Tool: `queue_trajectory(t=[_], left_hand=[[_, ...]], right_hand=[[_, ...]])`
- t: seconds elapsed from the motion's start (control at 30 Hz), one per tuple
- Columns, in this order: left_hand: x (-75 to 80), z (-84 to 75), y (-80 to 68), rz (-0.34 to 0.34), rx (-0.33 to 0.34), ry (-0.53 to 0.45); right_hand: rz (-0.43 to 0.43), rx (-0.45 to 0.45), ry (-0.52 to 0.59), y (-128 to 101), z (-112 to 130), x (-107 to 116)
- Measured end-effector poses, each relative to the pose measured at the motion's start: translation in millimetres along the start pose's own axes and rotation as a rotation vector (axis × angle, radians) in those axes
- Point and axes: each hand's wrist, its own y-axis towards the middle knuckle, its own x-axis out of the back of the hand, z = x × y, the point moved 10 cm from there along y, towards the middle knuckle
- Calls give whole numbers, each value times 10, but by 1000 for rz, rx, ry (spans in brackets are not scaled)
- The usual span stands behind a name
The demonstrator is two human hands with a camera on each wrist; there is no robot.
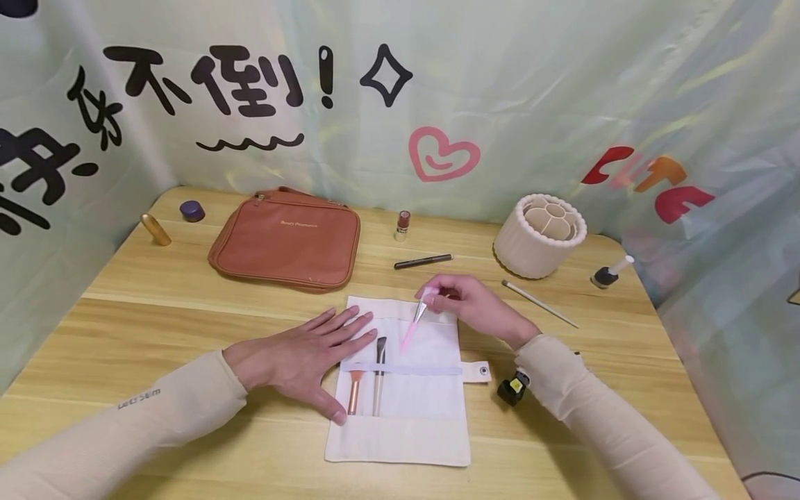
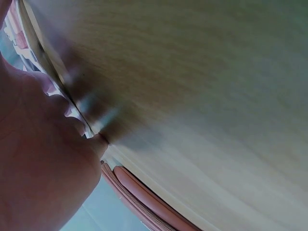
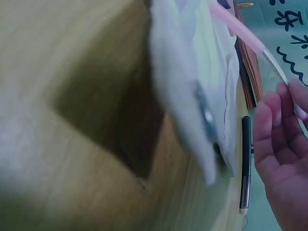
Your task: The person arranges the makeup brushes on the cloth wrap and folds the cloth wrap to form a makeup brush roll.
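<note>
Right grip (image 1: 473, 300) pinches pink-handled makeup brush (image 1: 421, 312) mid-frame; left grip (image 1: 303, 355) spread on brush roll (image 1: 425, 399). Likely loading step; next: aim handle (image 1: 409, 336) under band (image 1: 425, 370).

A pink brush (image 1: 409, 333) with a silver ferrule slants, pink end down, from the pinch of the right hand (image 1: 465, 300) above an unfolded white fabric brush roll (image 1: 425, 439); left of the grip and nearer, a copper-handled brush (image 1: 353, 399) and a dark-headed brush (image 1: 378, 389) lie side by side in the roll

Brown bag (image 1: 287, 246), lipstick (image 1: 402, 226) — upright, gold tube (image 1: 155, 230)
</note>
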Motion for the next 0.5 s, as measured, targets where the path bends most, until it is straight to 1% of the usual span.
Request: queue_trajectory(t=[0.2, 0.4, 0.5], left_hand=[[3, -3, 3, 6, 4, 2], [-2, 7, 4, 8, 11, -6], [-5, 11, 7, 8, 12, -7]], right_hand=[[120, 2, -3, -5, -14, -148], [220, 20, -5, -13, -10, -304], [272, 7, -7, -35, -21, -389]])
